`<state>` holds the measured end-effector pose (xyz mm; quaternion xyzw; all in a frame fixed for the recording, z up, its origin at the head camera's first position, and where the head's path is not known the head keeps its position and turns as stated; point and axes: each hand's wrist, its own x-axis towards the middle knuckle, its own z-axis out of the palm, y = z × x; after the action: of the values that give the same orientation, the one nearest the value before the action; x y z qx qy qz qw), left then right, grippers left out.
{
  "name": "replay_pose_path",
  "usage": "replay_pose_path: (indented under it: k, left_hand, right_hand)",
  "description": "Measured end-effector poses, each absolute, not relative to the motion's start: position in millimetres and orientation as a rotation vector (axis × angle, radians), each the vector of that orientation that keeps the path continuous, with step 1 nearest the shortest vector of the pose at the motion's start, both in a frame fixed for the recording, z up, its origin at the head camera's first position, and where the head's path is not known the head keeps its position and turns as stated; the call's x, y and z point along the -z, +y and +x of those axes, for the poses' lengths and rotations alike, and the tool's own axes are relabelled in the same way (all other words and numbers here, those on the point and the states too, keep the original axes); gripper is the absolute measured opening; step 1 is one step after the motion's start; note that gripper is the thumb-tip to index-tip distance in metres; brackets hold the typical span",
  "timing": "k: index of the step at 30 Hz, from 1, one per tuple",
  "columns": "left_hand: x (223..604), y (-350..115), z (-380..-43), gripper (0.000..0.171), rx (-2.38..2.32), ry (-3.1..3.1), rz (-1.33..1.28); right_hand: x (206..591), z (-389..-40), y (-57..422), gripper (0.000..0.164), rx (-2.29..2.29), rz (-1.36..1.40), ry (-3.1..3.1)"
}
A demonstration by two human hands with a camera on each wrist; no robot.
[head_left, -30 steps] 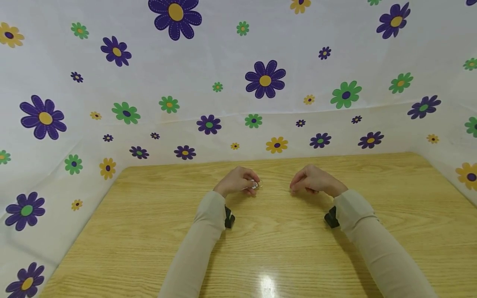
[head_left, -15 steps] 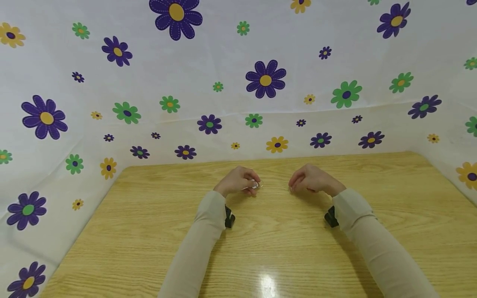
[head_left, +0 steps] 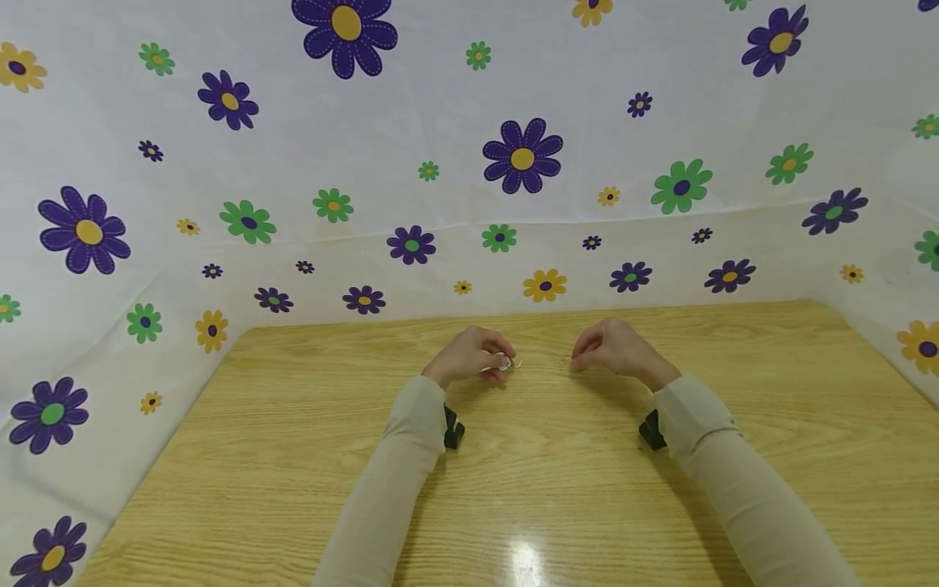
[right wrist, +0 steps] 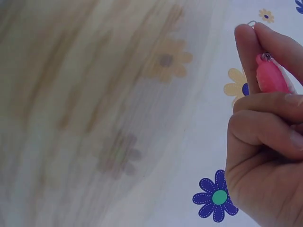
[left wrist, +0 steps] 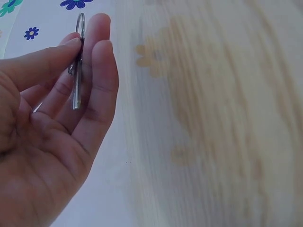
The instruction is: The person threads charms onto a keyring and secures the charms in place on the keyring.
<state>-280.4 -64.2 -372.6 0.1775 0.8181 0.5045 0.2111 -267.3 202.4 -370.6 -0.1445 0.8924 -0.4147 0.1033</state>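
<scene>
My left hand (head_left: 465, 357) is raised over the far part of the table, pinching a metal key (left wrist: 76, 92) between thumb and fingers. A thin split ring (left wrist: 81, 22) at the key's end sticks out past the fingertips. Across a short gap, my right hand (head_left: 619, 350) holds a pink keychain fob (right wrist: 272, 76), partly covered by its curled fingers. Thumb and forefinger of that hand pinch a thin wire ring (right wrist: 252, 22), of which only the tip shows. In the head view the two rings face each other, apart.
A wood-grain table (head_left: 543, 473) spreads under both arms. Behind and beside it hangs a white cloth (head_left: 440, 122) with purple, green and yellow flowers. A dark device is strapped beneath each wrist.
My right hand has turned and risen slightly, and its ring now shows beyond the fingertips, toward the left. My left hand has shifted barely to the right, still pinching the key.
</scene>
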Motion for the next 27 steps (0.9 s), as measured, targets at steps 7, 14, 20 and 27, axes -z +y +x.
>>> replay_pose_path:
  k: [7, 14, 20, 27]
  left_hand:
    - [371.0, -64.2, -278.0, 0.018, -1.413, 2.275, 0.495]
    - [373.3, -62.0, -278.4, 0.018, -1.465, 2.234, 0.486]
    - [374.5, -58.6, -279.2, 0.020, -1.472, 2.244, 0.508]
    - [375.4, -53.6, -278.9, 0.021, -1.497, 2.252, 0.517]
  right_hand:
    - [370.5, -265.5, 202.1, 0.009, 1.287, -0.435, 2.530]
    - [371.5, -267.4, 204.0, 0.013, 1.348, -0.382, 2.407]
    - [368.0, -265.8, 203.4, 0.018, 1.395, -0.357, 2.372]
    - [364.9, -261.8, 199.2, 0.020, 1.410, -0.353, 2.371]
